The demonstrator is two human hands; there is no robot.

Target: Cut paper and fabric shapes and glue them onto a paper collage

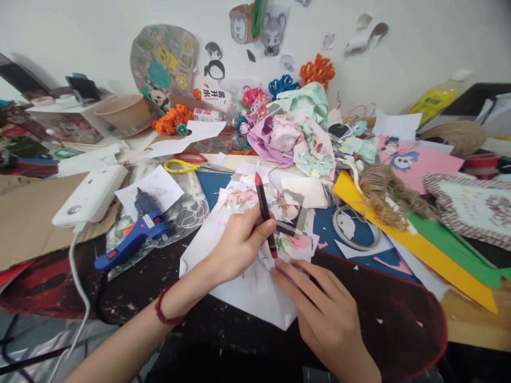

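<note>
My left hand [243,242] is closed round a black pen with red ends [263,205], held upright and slightly tilted over the paper. The pen's lower end is close to the fingertips of my right hand [325,308]. That hand has its fingers spread and rests on the white paper [255,298], palm down. Colourful paper scraps [239,198] lie on the sheet beyond my hands. A dark strip and a picture piece [290,213] show just right of the pen.
On the left are a blue glue gun [139,234], a white power strip [91,197] and yellow-handled scissors [181,166]. Crumpled fabric [299,133] lies at the back. A tape ring [356,227], twine [379,189] and yellow card [415,242] are on the right.
</note>
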